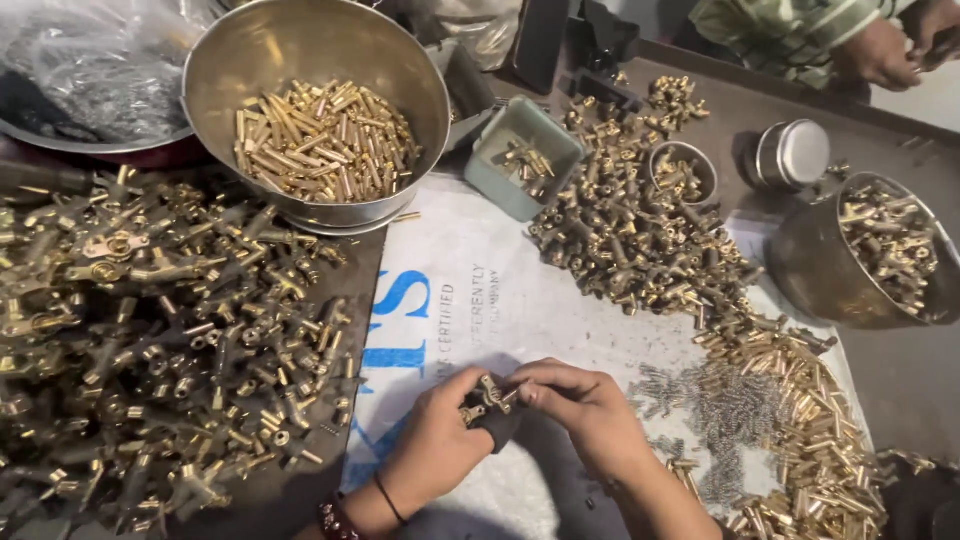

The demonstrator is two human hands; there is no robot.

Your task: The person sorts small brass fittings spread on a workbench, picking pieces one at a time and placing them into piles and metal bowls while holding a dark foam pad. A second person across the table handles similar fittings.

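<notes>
Where the white sack [520,300] covers the desk [900,380] at the lower centre of the frame, the left hand [440,440] and the right hand [580,405] meet, both pinching a small brass fitting [490,395] between fingertips, above a dark cloth [497,428]. To the left lies a wide heap of brass parts [150,330]. At the upper left a steel bowl [300,40] holds brass pins [325,140]. A small green tray [505,165] sits at upper centre, beside another pile of fittings [630,230]. Thin springs [710,410] lie right of the hands, near brass tubes [810,420]. At the upper right corner another person's hand [880,55] rests at the desk edge.
</notes>
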